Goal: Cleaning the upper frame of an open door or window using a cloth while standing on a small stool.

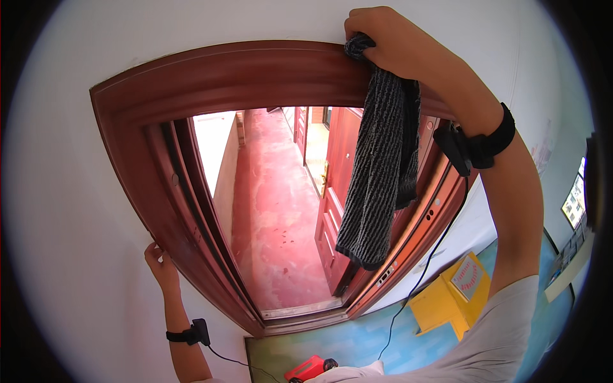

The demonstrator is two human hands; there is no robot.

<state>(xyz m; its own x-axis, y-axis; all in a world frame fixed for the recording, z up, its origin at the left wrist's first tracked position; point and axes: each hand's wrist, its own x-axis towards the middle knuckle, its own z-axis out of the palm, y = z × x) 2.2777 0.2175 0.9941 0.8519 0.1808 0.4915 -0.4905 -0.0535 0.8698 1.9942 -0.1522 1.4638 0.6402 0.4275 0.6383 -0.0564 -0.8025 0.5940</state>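
My right hand [383,40] is raised to the top of a dark red door frame [230,72], its fingers closed around a bunched end of a cloth. The rest of that black-and-grey striped cloth [373,163] hangs down in front of the doorway's right side. Lower down, at the frame's left edge, my left hand [162,263] touches the side trim with bent fingers. I cannot see anything held in it. Both forearms carry a black strap with a small device and a cable.
Through the doorway runs a red-floored corridor [282,215], with a red panelled door [333,230] standing ajar on its right. A metal threshold [301,311] crosses the bottom. On the blue floor are a yellow stool-like item [436,301] and a red object [305,367]. White wall surrounds the frame.
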